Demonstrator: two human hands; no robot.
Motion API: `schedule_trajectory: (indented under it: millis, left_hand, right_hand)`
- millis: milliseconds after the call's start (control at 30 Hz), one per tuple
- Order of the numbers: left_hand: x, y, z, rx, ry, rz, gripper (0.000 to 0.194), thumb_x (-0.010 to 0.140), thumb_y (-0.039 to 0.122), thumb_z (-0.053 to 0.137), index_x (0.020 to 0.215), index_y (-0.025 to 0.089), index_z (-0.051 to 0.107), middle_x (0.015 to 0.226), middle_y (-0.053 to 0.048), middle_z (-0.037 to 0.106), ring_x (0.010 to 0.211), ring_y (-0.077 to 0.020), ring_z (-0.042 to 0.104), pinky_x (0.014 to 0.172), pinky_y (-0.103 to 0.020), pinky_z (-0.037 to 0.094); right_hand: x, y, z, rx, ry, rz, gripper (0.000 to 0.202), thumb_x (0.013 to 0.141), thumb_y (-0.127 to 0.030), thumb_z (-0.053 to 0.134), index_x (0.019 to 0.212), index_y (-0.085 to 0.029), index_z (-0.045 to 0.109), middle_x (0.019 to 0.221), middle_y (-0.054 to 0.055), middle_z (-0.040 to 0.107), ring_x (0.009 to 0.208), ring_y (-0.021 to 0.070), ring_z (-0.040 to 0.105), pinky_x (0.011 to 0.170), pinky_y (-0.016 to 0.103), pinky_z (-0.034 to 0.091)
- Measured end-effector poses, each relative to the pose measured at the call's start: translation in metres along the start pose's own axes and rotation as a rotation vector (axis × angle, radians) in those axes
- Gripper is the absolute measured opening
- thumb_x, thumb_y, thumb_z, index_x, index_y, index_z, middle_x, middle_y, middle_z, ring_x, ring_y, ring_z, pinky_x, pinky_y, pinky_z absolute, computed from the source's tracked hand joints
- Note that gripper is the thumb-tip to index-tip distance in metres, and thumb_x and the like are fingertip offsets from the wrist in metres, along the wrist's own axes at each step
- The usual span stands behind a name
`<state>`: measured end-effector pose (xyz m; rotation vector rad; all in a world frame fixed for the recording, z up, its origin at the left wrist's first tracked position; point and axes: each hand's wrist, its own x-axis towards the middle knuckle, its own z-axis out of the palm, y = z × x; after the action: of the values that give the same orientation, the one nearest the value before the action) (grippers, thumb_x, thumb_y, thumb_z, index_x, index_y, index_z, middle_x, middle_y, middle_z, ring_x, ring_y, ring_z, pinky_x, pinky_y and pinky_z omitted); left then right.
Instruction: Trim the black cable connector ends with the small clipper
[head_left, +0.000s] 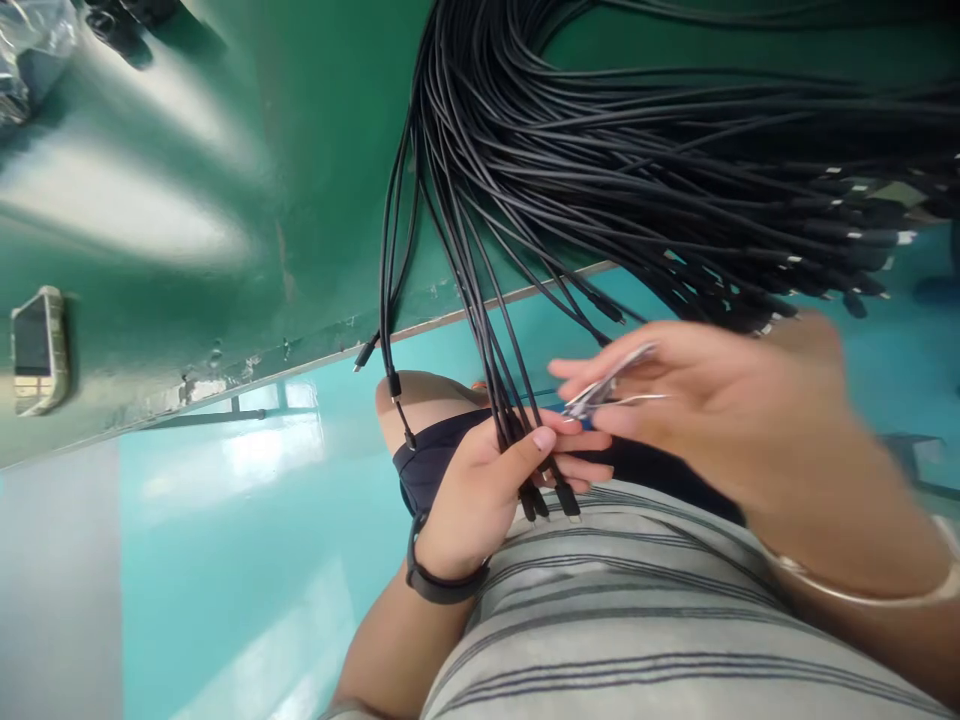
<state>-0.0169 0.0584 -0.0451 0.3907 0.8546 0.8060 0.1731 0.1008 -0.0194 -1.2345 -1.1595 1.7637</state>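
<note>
Pinched in my left hand [499, 465] is a small bunch of black cables [491, 350], their plug ends [566, 497] poking out below my thumb and fingers. The cables run down to it over the table edge. Just to the right, my right hand [697, 400], a little blurred by motion, is closed on a small silver nail clipper [611, 385]. The clipper's tip is close to my left fingertips, and I cannot tell whether it touches a cable. Several cables dangle loose left of my left hand, one ending in a small connector [409, 438].
A large heap of black cables [525, 150] lies over the green table [300, 120], many white-tipped ends at the right. A phone-like handheld device [34, 350] rests at the table's left edge. A clear plastic bag [30, 55] sits at the top left. Turquoise floor [240, 560] shows below.
</note>
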Motion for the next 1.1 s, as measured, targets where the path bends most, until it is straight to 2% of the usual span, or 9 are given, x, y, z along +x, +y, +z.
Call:
schedule_trajectory:
  millis: [100, 167, 233, 367, 467, 600, 767, 967, 1100]
  left_hand:
    - [0.000, 0.001, 0.001, 0.022, -0.008, -0.001, 0.018, 0.098, 0.025, 0.061, 0.105, 0.014, 0.072, 0.091, -0.009, 0.078, 0.082, -0.0185, 0.076, 0.076, -0.026, 0.060]
    - [0.001, 0.002, 0.001, -0.005, -0.012, -0.015, 0.017, 0.097, 0.023, 0.061, 0.105, 0.012, 0.072, 0.098, -0.010, 0.078, 0.083, -0.0189, 0.076, 0.077, -0.027, 0.061]
    - [0.001, 0.002, 0.000, -0.053, -0.019, -0.032, 0.018, 0.096, 0.022, 0.061, 0.106, 0.011, 0.072, 0.103, -0.012, 0.077, 0.087, -0.0203, 0.076, 0.081, -0.030, 0.061]
    - [0.003, 0.003, -0.002, -0.082, -0.037, -0.056, 0.019, 0.095, 0.022, 0.063, 0.106, 0.010, 0.072, 0.103, -0.014, 0.077, 0.092, -0.0231, 0.076, 0.083, -0.031, 0.061]
    - [0.004, 0.004, -0.001, -0.055, -0.035, -0.063, 0.018, 0.092, 0.026, 0.068, 0.103, 0.011, 0.073, 0.100, -0.014, 0.078, 0.087, -0.0221, 0.076, 0.077, -0.027, 0.061]
    - [0.004, 0.004, 0.001, -0.002, 0.013, -0.056, 0.020, 0.089, 0.029, 0.074, 0.096, 0.011, 0.072, 0.090, -0.012, 0.078, 0.076, -0.0202, 0.077, 0.064, -0.023, 0.060]
    - [0.001, 0.000, 0.006, 0.026, 0.089, 0.029, 0.015, 0.090, 0.026, 0.073, 0.095, 0.013, 0.070, 0.086, -0.008, 0.079, 0.074, -0.0159, 0.076, 0.060, -0.018, 0.058]
    - [0.001, -0.001, 0.012, 0.075, 0.110, 0.117, 0.020, 0.088, 0.030, 0.074, 0.093, 0.011, 0.070, 0.088, -0.009, 0.078, 0.075, -0.0179, 0.076, 0.060, -0.019, 0.058]
    - [0.002, -0.001, 0.015, 0.081, 0.133, 0.134, 0.021, 0.088, 0.029, 0.075, 0.089, 0.010, 0.070, 0.086, -0.010, 0.078, 0.073, -0.0182, 0.076, 0.061, -0.021, 0.059]
  right_hand:
    - [0.014, 0.003, 0.020, 0.160, -0.158, 0.121, 0.013, 0.084, -0.030, 0.074, 0.095, -0.025, 0.068, 0.079, -0.002, 0.069, 0.057, 0.0127, 0.064, 0.052, 0.026, 0.057]
    - [0.020, 0.002, 0.023, 0.178, -0.149, 0.160, 0.012, 0.085, -0.030, 0.073, 0.094, -0.023, 0.067, 0.069, -0.004, 0.065, 0.046, 0.0110, 0.058, 0.044, 0.025, 0.054]
    - [0.022, -0.003, 0.022, 0.083, -0.063, 0.119, 0.011, 0.084, -0.029, 0.075, 0.090, -0.022, 0.069, 0.072, -0.003, 0.068, 0.055, 0.0111, 0.064, 0.051, 0.022, 0.057]
    - [0.024, -0.015, 0.019, -0.098, 0.157, -0.091, 0.005, 0.082, -0.023, 0.077, 0.086, -0.023, 0.075, 0.089, -0.002, 0.075, 0.080, 0.0111, 0.071, 0.071, 0.015, 0.058]
    - [0.029, -0.020, 0.020, -0.103, 0.224, -0.194, 0.006, 0.082, -0.024, 0.078, 0.087, -0.025, 0.076, 0.093, -0.004, 0.076, 0.085, 0.0121, 0.071, 0.074, 0.017, 0.058]
    - [0.033, -0.019, 0.023, -0.061, 0.193, -0.190, 0.008, 0.082, -0.026, 0.079, 0.088, -0.026, 0.075, 0.094, -0.003, 0.075, 0.089, 0.0159, 0.072, 0.074, 0.023, 0.060]
    - [0.019, -0.004, 0.025, 0.082, 0.250, -0.212, 0.007, 0.083, -0.025, 0.078, 0.088, -0.029, 0.075, 0.091, -0.002, 0.073, 0.094, 0.0173, 0.071, 0.083, 0.027, 0.060]
    - [0.000, 0.017, 0.024, 0.344, 0.102, 0.026, 0.011, 0.083, -0.029, 0.079, 0.092, -0.027, 0.073, 0.090, 0.002, 0.074, 0.077, 0.0207, 0.072, 0.057, 0.032, 0.064]
    - [-0.002, 0.021, 0.024, 0.345, 0.108, 0.035, 0.010, 0.083, -0.027, 0.078, 0.092, -0.026, 0.074, 0.092, 0.002, 0.073, 0.076, 0.0197, 0.071, 0.055, 0.031, 0.064]
